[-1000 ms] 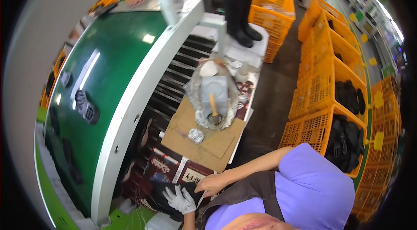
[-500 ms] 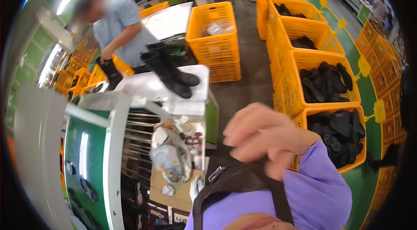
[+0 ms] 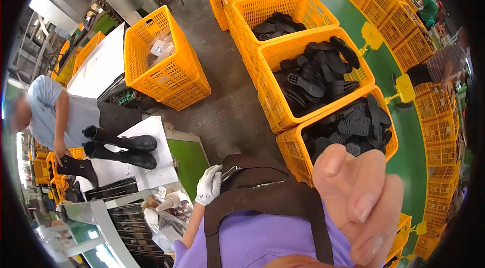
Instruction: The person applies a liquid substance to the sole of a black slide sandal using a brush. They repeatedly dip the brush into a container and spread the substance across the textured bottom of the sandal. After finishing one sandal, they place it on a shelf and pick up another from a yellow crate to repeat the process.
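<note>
My right hand is bare and raised close in front of me, its fingers loosely bent and apart, nothing visible in them. Beyond it stands a yellow crate of black shoe soles. My left hand wears a white glove and hangs low beside my brown apron. Its fingers are curled together, and what they hold, if anything, is hidden. A thin metal piece shows on the apron next to it. To the left, a pair of black boots lies on a white-topped table.
A co-worker in a light blue shirt at the far left holds a black boot. Further yellow crates of soles stand in a row ahead. Another crate stands left of the aisle. A metal rack is at the lower left.
My view has swung to the right and down, so the co-worker and boots sit further left. My right hand has come lower and closer, and my gloved left hand shows more fully.
</note>
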Demonstrator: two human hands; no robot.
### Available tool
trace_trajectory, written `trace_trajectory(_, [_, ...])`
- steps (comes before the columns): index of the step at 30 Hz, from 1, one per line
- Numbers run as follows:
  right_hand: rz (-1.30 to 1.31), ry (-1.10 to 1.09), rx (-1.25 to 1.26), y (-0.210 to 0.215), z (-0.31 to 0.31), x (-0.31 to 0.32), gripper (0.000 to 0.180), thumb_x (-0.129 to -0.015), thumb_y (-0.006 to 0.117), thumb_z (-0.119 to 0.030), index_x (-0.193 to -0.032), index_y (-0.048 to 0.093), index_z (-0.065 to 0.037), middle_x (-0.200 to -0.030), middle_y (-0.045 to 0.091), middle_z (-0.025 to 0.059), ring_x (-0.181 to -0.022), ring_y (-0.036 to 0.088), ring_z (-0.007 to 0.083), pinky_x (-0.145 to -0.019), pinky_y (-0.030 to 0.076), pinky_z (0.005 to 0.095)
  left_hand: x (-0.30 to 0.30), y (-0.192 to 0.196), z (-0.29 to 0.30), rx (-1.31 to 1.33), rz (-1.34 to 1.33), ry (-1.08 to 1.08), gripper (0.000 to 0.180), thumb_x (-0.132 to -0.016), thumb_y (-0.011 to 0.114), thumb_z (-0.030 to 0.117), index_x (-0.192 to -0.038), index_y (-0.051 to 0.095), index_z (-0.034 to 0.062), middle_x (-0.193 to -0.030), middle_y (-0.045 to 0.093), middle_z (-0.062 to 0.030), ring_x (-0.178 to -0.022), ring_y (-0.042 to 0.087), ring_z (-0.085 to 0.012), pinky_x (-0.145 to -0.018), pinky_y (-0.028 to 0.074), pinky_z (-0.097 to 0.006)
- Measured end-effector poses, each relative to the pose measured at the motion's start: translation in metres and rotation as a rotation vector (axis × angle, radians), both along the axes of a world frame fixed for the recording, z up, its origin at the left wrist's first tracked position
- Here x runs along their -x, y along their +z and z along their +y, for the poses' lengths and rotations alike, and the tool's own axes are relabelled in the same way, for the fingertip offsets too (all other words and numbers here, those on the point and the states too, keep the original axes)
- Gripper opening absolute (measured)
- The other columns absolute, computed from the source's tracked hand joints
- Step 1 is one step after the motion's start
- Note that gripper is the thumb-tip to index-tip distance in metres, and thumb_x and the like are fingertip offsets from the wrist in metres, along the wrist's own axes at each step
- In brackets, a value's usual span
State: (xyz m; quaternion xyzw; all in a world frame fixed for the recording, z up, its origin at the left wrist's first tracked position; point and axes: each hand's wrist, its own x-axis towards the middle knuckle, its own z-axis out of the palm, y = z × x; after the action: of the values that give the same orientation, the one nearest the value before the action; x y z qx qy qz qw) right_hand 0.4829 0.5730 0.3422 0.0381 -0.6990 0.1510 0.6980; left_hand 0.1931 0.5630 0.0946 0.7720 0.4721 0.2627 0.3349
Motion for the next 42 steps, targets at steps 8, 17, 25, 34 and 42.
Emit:
trace_trajectory(8, [0.144,0.042,0.377,-0.007,0.125,0.036,0.018,-0.089,0.060,-0.030,-0.107,0.064,-0.029,-0.120,0.053,0.0040,-0.124,0.037,0.0308,-0.105,0.026,0.0553,-0.002,-0.040,0.119,0.187,-0.164,0.190,0.025,-0.096,0.050,0.018,-0.112,0.061,0.0024,-0.107,0.064,-0.0158,-0.093,0.065,-0.0267,-0.082,0.051,-0.033])
trace_trajectory(17, [0.089,0.161,0.166,-0.007,0.377,0.064,0.022,-0.088,0.063,-0.033,-0.109,0.064,-0.029,-0.117,0.055,0.0037,-0.114,0.042,0.0303,-0.097,0.031,0.0559,0.006,-0.033,0.361,0.181,-0.338,0.383,0.031,-0.100,0.043,0.019,-0.117,0.058,-0.0014,-0.107,0.063,-0.0134,-0.091,0.061,-0.0196,-0.086,0.047,-0.031])
trace_trajectory(25, [-0.115,0.187,0.433,-0.011,0.535,-0.006,0.015,-0.088,0.061,-0.034,-0.087,0.067,-0.021,-0.099,0.060,0.0029,-0.089,0.051,0.0191,-0.088,0.039,0.0433,-0.029,-0.037,0.522,0.304,-0.384,0.411,0.031,-0.100,0.044,0.020,-0.117,0.058,-0.0019,-0.109,0.065,-0.0131,-0.090,0.063,-0.0179,-0.085,0.048,-0.031])
trace_trajectory(34, [-0.582,-0.579,1.496,-0.293,0.892,-0.263,0.046,-0.086,0.063,-0.023,-0.121,0.054,0.005,-0.107,0.063,0.0143,-0.098,0.061,0.0204,-0.086,0.047,0.0312,-0.110,-0.013,0.686,0.379,-0.192,0.366,0.033,-0.101,0.041,0.020,-0.118,0.056,-0.0031,-0.109,0.063,-0.0137,-0.093,0.062,-0.0203,-0.085,0.048,-0.032])
trace_trajectory(42, [-0.399,-0.695,2.074,-0.456,0.962,-0.323,0.060,-0.066,0.072,-0.036,-0.103,0.061,0.009,-0.096,0.066,0.0242,-0.096,0.065,0.0319,-0.082,0.050,0.0374,-0.168,0.000,0.808,0.346,-0.091,0.292,0.034,-0.100,0.044,0.021,-0.120,0.055,-0.0042,-0.111,0.062,-0.0162,-0.093,0.063,-0.0219,-0.086,0.050,-0.033])
